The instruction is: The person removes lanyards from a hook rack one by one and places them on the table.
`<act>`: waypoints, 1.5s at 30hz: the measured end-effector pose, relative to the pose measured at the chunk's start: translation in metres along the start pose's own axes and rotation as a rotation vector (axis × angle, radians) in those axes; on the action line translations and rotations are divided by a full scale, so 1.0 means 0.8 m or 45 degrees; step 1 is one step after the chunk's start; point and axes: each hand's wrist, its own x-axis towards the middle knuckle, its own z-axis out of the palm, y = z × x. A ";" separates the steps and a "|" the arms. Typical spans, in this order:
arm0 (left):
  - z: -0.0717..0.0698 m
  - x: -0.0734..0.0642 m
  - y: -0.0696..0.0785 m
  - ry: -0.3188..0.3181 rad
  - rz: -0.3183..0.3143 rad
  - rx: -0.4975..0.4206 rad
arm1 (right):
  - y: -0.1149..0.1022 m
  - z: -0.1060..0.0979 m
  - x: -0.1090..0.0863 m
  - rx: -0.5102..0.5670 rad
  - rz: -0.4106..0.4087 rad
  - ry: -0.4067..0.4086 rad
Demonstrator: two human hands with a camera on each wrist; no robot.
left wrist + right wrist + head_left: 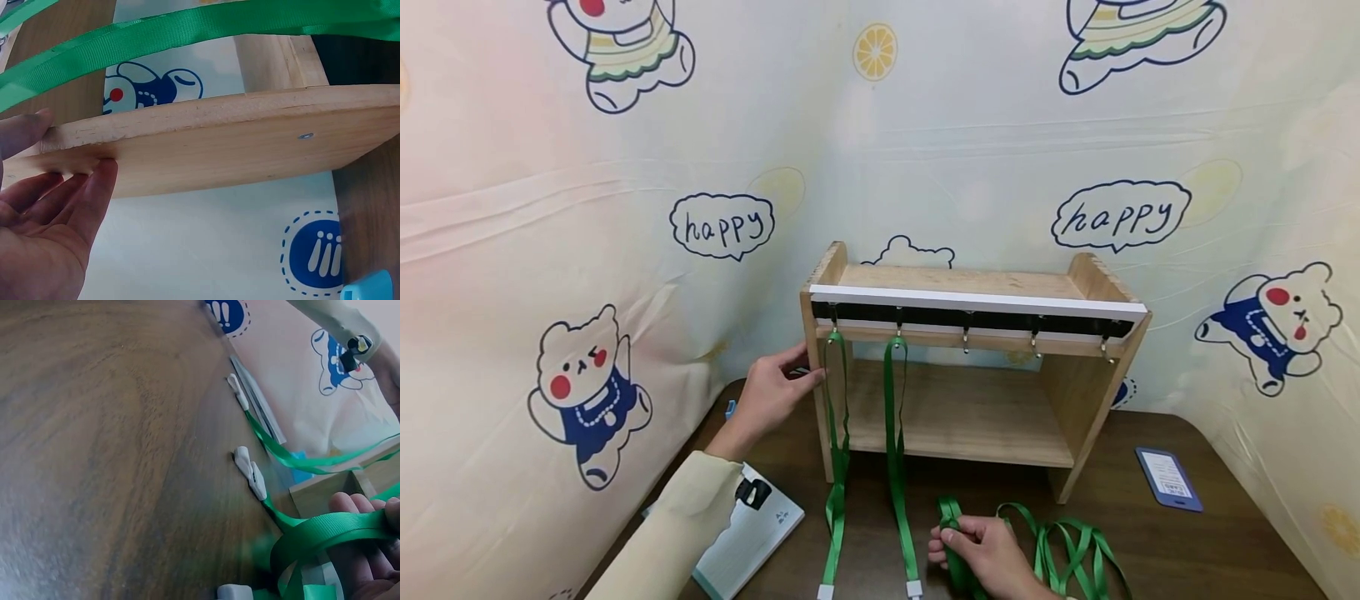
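A small wooden shelf stands on the table, with a row of metal hooks along its front. My left hand grips its left side panel, thumb by the front edge and fingers against the outer face. One green lanyard hangs from the leftmost hook; a second lanyard hangs from the hook beside it. Both dangle with white clips at their lower ends. In front of the shelf, my right hand holds another green lanyard, looped between thumb and fingers.
More green lanyard lies in loose loops right of my right hand. A blue card holder lies at the table's right. At the left, a notepad is partly under my left sleeve. A printed cloth surrounds the table.
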 end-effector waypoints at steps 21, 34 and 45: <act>-0.002 0.001 -0.001 0.012 0.027 0.020 | 0.013 0.000 0.015 -0.147 -0.009 0.195; -0.002 0.001 0.001 0.001 0.029 0.013 | 0.015 -0.005 0.020 -0.342 -0.046 0.301; 0.000 0.000 0.001 0.001 0.017 0.010 | 0.014 -0.003 0.024 -0.370 -0.055 0.382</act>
